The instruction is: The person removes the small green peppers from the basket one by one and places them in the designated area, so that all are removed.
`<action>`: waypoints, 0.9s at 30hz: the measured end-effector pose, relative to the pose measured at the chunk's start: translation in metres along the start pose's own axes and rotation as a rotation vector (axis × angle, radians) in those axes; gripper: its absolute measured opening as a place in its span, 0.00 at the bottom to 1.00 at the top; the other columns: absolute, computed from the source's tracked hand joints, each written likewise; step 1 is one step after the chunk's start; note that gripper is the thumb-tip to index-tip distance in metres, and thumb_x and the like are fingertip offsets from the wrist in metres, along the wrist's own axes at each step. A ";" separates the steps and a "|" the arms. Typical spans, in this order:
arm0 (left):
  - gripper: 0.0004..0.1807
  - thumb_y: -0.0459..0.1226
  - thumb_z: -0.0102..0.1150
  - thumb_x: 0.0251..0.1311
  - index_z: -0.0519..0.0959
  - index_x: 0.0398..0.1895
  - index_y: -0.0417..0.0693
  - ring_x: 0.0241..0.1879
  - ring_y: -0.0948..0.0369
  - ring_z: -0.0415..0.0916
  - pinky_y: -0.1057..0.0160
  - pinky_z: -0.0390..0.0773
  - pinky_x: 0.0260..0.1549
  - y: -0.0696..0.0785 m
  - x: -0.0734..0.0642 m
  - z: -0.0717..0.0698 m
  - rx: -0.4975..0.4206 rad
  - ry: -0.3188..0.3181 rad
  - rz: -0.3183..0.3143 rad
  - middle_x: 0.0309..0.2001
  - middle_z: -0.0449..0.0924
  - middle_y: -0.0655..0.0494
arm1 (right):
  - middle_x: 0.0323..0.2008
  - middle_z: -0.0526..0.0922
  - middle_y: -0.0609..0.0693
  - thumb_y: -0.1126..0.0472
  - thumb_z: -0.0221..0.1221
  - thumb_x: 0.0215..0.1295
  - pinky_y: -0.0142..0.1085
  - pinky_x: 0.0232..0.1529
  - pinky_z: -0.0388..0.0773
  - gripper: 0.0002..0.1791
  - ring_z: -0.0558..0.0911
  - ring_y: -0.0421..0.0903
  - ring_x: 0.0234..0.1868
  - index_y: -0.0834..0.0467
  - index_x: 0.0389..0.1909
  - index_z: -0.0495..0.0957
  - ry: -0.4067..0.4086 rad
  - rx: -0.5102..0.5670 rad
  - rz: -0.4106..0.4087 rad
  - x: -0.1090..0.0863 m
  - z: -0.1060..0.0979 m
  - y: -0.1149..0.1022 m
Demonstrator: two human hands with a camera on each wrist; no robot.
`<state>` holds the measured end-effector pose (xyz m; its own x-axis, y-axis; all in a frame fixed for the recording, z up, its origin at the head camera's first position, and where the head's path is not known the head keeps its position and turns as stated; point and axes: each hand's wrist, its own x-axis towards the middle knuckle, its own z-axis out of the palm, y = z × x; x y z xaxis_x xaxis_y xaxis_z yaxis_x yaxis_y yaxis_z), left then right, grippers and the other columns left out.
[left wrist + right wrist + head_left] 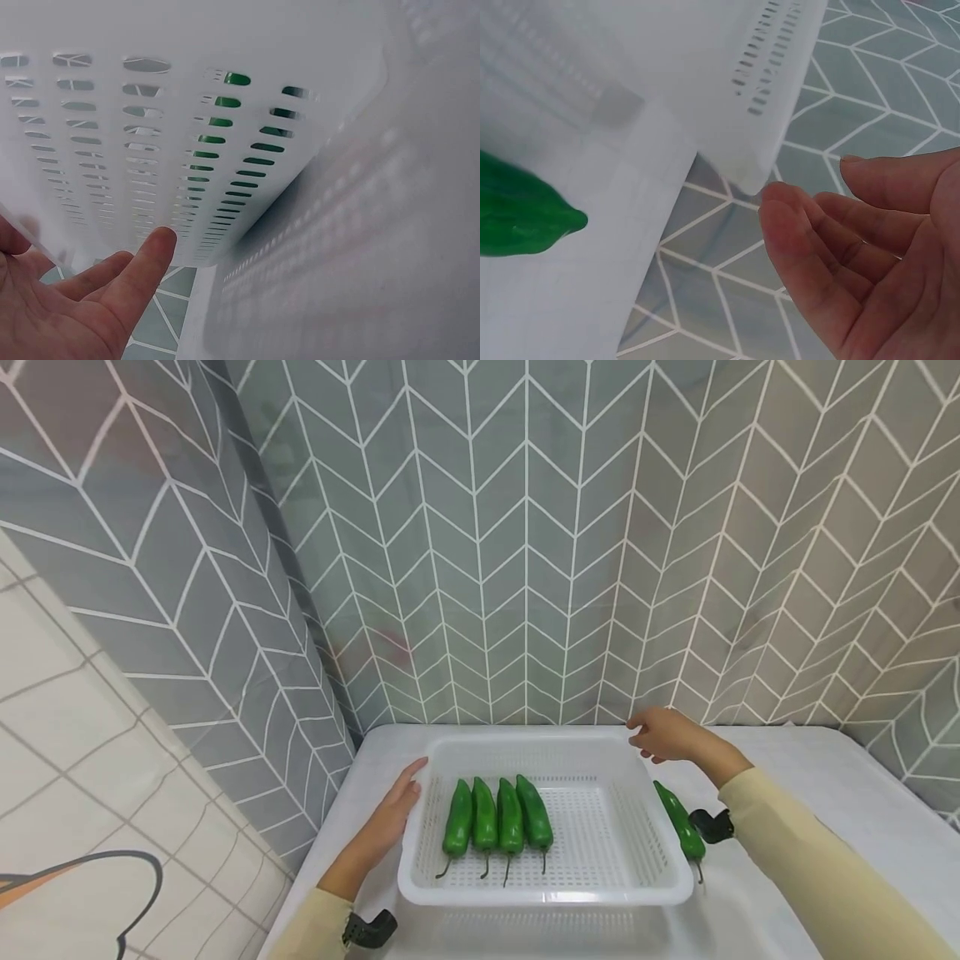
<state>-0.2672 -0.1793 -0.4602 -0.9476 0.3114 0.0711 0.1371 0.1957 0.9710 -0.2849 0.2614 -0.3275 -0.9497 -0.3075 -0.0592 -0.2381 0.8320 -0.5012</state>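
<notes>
A white perforated plastic basket [546, 898] sits in the middle of the covered table. Several green chili peppers [483, 817] lie side by side in its left half, stems toward me. My left hand [393, 808] is at the basket's left rim, with some fingers stretched out along the outer wall in the left wrist view. By the far right corner, my right hand [667, 733] holds nothing, its fingers loosely bent and close to the rim; contact is hard to tell. Another green chili pepper [684, 827] lies outside the basket, beside its right wall.
A white cloth [780, 860] covers the table. Behind it hangs a grey curtain [525, 568] with white chevron lines, and white tiles [82, 727] show on the left. The table's far edge runs just behind the basket.
</notes>
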 end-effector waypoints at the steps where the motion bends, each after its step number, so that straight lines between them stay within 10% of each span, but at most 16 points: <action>1: 0.28 0.46 0.30 0.83 0.50 0.82 0.57 0.77 0.44 0.50 0.39 0.50 0.73 0.001 0.001 0.000 0.002 0.003 0.001 0.79 0.53 0.46 | 0.40 0.83 0.68 0.69 0.56 0.70 0.43 0.34 0.87 0.21 0.86 0.56 0.36 0.81 0.57 0.70 0.002 -0.003 -0.002 0.001 -0.001 -0.002; 27: 0.28 0.44 0.30 0.83 0.49 0.82 0.57 0.77 0.46 0.50 0.42 0.49 0.73 -0.001 0.001 -0.002 -0.019 -0.016 -0.008 0.79 0.53 0.47 | 0.39 0.84 0.64 0.70 0.58 0.69 0.39 0.31 0.87 0.20 0.87 0.51 0.33 0.79 0.57 0.73 -0.063 0.020 -0.080 0.038 0.031 -0.041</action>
<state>-0.2684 -0.1812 -0.4607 -0.9440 0.3245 0.0597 0.1238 0.1806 0.9757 -0.3047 0.2020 -0.3359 -0.9131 -0.4014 -0.0718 -0.3081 0.7944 -0.5235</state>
